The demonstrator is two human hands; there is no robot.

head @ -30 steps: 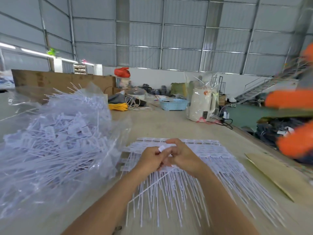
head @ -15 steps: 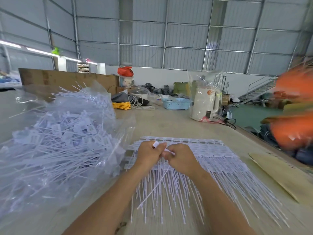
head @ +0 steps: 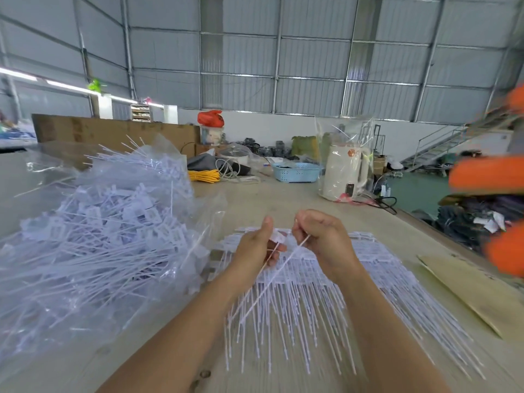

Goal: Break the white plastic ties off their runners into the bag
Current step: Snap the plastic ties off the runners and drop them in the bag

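Two hands: left hand [head: 256,246], right hand [head: 323,241] pinch white ties [head: 269,287]; no legible writing.

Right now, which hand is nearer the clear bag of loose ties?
Left. The left hand is just right of the clear bag, near its edge; the right hand sits farther right, beyond the left hand, over the ties still on runners.

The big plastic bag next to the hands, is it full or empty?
Quite full. The clear bag bulges with loose white ties, some poking out of its top. Its far side is hidden.
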